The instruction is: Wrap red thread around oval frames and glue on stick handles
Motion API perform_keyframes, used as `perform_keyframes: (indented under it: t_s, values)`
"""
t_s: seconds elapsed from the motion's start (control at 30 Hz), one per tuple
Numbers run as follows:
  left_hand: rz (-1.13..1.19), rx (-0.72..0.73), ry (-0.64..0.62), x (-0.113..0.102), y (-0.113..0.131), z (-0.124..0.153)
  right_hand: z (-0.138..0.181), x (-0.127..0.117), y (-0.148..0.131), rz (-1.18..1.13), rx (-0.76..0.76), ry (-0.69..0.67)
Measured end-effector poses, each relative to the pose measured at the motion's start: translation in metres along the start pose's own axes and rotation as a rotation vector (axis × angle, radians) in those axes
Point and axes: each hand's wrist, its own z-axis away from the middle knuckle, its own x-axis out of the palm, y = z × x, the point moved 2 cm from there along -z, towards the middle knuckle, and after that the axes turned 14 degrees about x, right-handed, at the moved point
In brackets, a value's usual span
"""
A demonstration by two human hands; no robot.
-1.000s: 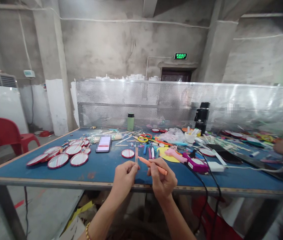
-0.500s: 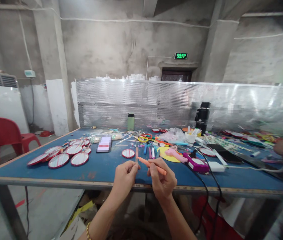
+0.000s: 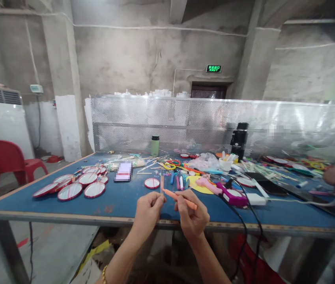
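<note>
Marker (image 3: 171, 194) in action now — orange, slim, held pen-fashion in the right hand (image 3: 192, 212), whose grip is closed snugly around its barrel, the tip pointing left. Opposite, the left hand (image 3: 148, 209) has thumb and forefinger pinched on the lower end of a narrow strip (image 3: 161, 182), which stands up from the fingers above the table's near edge. Tip and strip are right beside each other; whether they actually touch is hard to call from this angle. Just beyond the left hand lies a red-rimmed disc (image 3: 152, 183) on the blue table (image 3: 120, 207), and over to the left a whole cluster of similar discs (image 3: 94, 190) overlaps, with a phone (image 3: 123, 172) between cluster and single disc. Right of the strip, coloured pens (image 3: 178, 183) lie close together, then a yellow piece (image 3: 205, 188) and a purple device (image 3: 235, 197). Green bottle (image 3: 154, 146) at the back, black flask (image 3: 239, 142) farther right — and a co-worker's hand (image 3: 334, 175), blurred, at the far right edge.
</note>
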Motion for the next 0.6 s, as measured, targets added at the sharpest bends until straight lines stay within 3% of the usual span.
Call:
perform_keyframes:
  t_s: [0.6]
  values:
    - [-0.03,0.006,0.002,-0.0011,0.0016,0.0004,0.0005,-0.0011,0.0023,-0.006,0.016,0.071]
